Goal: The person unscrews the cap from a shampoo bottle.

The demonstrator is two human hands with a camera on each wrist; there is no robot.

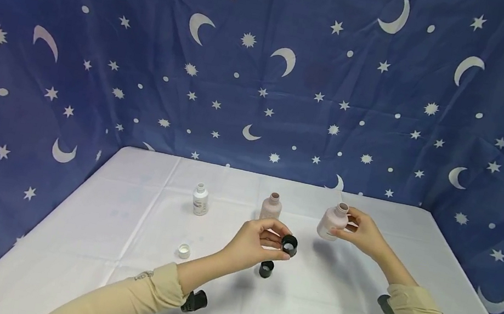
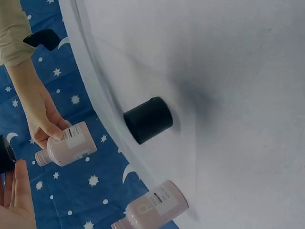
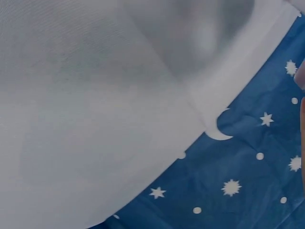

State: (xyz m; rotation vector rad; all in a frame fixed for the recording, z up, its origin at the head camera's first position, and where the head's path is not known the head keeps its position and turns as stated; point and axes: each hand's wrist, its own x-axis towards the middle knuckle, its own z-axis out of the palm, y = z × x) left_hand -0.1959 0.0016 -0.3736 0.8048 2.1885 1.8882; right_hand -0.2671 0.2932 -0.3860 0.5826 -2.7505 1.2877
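Observation:
My left hand (image 1: 260, 242) pinches a black bottle cap (image 1: 289, 245) between thumb and fingers, its hollow side facing the head camera. To its right, my right hand (image 1: 364, 233) grips an uncapped pale pink bottle (image 1: 332, 225), raised over the table and slightly tilted. The left wrist view shows this held bottle (image 2: 74, 144) with its open neck toward the held cap (image 2: 6, 155). Behind my left hand stands a second uncapped pink bottle (image 1: 271, 206), its base hidden. Another black cap (image 1: 266, 269) lies below that hand. Only slivers of fingers (image 3: 300, 78) enter the right wrist view.
An uncapped white bottle (image 1: 200, 200) stands on the left of the white-covered table (image 1: 148, 295). Nearer to me is a small white cap (image 1: 184, 250), close to my left forearm. A blue curtain (image 1: 242, 94) with moons and stars hangs behind the table and along its sides.

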